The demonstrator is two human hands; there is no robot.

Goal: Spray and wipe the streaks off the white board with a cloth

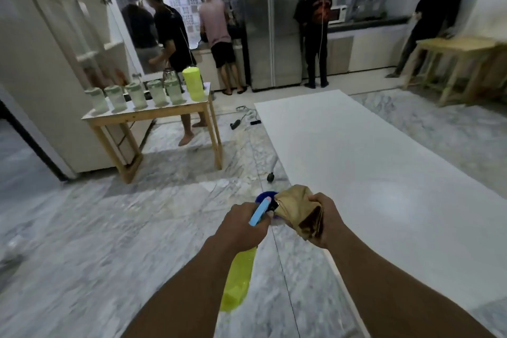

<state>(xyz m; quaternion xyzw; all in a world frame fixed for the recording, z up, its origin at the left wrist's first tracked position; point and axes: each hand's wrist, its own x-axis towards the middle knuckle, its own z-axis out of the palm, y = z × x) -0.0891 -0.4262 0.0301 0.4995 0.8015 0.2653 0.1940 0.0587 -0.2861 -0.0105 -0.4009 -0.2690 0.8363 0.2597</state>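
Left hand (241,223) grips spray bottle (237,282); right hand (325,217) clutches bunched cloth (296,208). White board (370,173) lies flat on floor (109,228), rightward. Risk: nozzle seems off-board, so spray would probably wet the floor and make it slippery.

Left hand (241,223) wraps the spray bottle (238,280) and hides its neck, and the nozzle end sits half behind the cloth (296,206). White board (370,173) runs off the right edge, its surface too washed out to read. Jars (137,94) on the tabletop (153,112) are smeared with blur. Small dark thing (270,177) on the floor (109,228): too small to tell.
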